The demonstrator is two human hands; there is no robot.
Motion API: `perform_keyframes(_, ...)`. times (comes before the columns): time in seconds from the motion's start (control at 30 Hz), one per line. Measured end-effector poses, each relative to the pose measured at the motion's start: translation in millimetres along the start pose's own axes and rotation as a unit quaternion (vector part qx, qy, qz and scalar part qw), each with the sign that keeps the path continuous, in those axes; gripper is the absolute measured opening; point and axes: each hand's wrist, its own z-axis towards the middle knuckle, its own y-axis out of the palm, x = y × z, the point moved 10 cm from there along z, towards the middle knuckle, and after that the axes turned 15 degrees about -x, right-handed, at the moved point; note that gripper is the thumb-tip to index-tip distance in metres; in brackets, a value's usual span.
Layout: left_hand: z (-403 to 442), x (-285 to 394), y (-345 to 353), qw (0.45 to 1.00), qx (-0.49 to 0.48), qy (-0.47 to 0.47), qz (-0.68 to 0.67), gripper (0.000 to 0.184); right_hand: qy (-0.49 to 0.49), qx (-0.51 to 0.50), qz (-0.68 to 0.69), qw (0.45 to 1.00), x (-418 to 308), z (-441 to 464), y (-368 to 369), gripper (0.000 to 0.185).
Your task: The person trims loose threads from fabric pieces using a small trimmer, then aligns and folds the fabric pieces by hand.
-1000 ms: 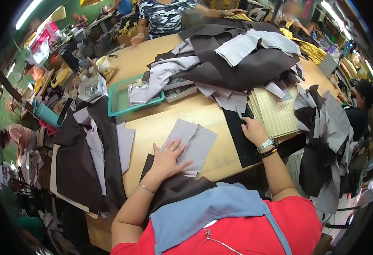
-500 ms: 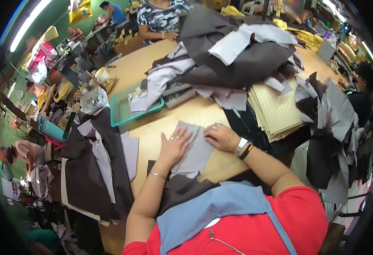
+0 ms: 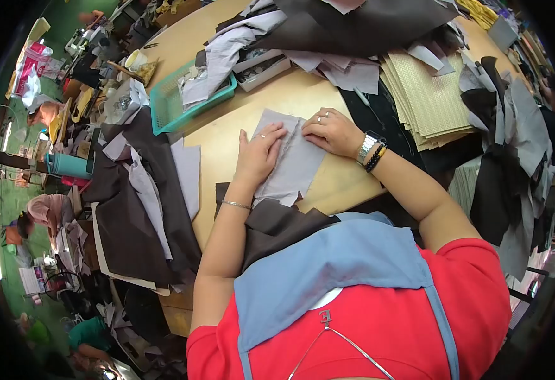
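A light grey cloth piece [image 3: 293,158] with a seam or fold down its middle lies on the wooden table [image 3: 217,136]. On its left part rests my left hand [image 3: 259,152], fingers spread slightly and laid flat. My right hand [image 3: 333,132] is at the cloth's upper right edge, its fingers bent together by the seam; whatever they pinch is too small to make out. Dark brown material [image 3: 283,228] lies between the cloth and my blue apron. A pen-like tool [image 3: 361,96] rests on black material to the upper right.
A teal basket [image 3: 192,117] and a grey tray [image 3: 261,73] stand beyond the cloth. Woven gold sheets [image 3: 432,101] are stacked at the right. Dark material [image 3: 132,221] drapes over the left edge, more [image 3: 496,183] over the right. Workers sit at far left.
My right hand has left the pen-like tool and come to the grey cloth beside my left hand. The view has tilted down, and the person across the table is out of sight.
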Motion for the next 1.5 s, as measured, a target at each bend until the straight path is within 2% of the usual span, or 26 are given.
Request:
perform_keyframes(0.07, 1, -8, 0, 0.999, 0.002, -0.003, -0.043, 0.029, 0.002, -0.005, -0.005, 1.000, -1, 0, 1, 0.018)
perform_keyframes(0.3, 0, -9, 2, 0.999, -0.005, 0.003, -0.049, 0.033, -0.004, -0.027, -0.030, 0.999, -6, 3, 5, 0.029)
perform_keyframes(0.9, 1, -11, 3, 0.998, 0.003, 0.004, -0.059, 0.033, -0.014, -0.028, -0.038, 0.999, -8, 5, 6, 0.029)
perform_keyframes(1.17, -3, 12, -6, 0.998, -0.018, 0.014, -0.065, 0.039, -0.002, -0.040, -0.037, 0.999, -7, 6, 8, 0.021)
perform_keyframes(1.3, -6, 34, -5, 0.996, -0.044, -0.014, 0.071, 0.040, 0.001, -0.017, -0.037, 0.999, -5, 6, 4, 0.021)
perform_keyframes(1.5, -8, 35, -1, 0.992, -0.023, -0.033, 0.118, 0.045, 0.037, -0.001, -0.046, 0.998, -2, 6, 1, 0.018)
